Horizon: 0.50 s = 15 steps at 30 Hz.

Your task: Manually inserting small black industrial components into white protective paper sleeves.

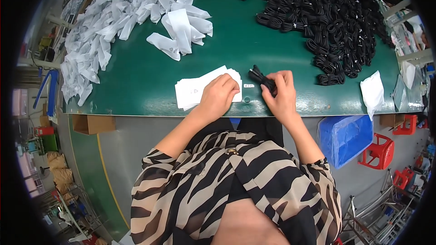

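Observation:
A stack of flat white bags [187, 91] lies at the table's near edge. My left hand [221, 95] rests over its right part, fingers curled and closed on the top bag's edge; the fingertips are partly hidden. Just to the right, my right hand [283, 95] is closed around a coiled black cable [257, 75], whose free end points up and left. Between the hands lies a small white label [249, 85] on the green tabletop. Beyond the stack, several filled white bags [180, 29] lie loosely together.
A big heap of white bags [120, 16] covers the table's left side. Bundled black cables [336, 31] are piled at the right. Near the right edge lies a white plastic bag [372, 91]. A blue-lined bin [344, 140] and a red stool [380, 150] stand below.

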Each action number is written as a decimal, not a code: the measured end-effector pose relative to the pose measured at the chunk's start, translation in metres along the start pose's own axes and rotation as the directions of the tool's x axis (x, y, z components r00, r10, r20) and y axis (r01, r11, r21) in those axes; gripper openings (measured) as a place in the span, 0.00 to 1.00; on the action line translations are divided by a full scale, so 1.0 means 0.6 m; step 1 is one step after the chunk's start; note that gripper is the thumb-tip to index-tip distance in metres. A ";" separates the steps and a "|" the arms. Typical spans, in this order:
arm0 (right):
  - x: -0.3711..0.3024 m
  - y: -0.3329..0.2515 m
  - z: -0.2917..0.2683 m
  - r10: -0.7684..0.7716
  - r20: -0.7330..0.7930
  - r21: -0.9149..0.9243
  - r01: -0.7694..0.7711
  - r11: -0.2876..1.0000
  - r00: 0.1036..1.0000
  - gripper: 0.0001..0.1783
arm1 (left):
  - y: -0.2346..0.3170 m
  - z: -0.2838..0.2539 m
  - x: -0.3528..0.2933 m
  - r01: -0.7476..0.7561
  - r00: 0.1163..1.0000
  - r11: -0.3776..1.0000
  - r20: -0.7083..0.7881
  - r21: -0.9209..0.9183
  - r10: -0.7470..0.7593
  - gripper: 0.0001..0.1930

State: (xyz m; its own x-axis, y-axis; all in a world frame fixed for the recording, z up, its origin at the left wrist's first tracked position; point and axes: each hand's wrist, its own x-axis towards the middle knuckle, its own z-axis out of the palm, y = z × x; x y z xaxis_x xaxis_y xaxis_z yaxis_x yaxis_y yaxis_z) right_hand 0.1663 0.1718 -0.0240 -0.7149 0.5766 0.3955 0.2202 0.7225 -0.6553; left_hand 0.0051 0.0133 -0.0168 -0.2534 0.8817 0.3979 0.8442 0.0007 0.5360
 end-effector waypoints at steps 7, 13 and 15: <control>-0.033 -0.029 0.005 -0.189 -0.062 0.053 0.193 0.980 0.980 0.18 | -0.001 -0.002 -0.009 0.363 0.923 0.860 0.014 -0.359 -0.384 0.03; -0.021 -0.030 -0.008 -0.334 0.141 0.069 0.327 0.943 0.932 0.19 | 0.005 -0.008 -0.012 0.287 0.947 0.851 -0.002 -0.440 -0.321 0.04; -0.018 -0.030 -0.011 -0.385 0.167 0.084 0.376 0.923 0.908 0.18 | 0.010 -0.014 -0.006 0.239 0.964 0.859 0.003 -0.453 -0.267 0.04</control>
State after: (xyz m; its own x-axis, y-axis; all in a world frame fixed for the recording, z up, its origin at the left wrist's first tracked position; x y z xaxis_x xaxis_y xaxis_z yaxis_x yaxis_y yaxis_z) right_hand 0.1744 0.1553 -0.0122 -0.8445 0.1812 0.5040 -0.1214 0.8518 -0.5096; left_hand 0.0069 0.0062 -0.0085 -0.4680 0.8511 0.2379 0.4500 -0.0022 0.8930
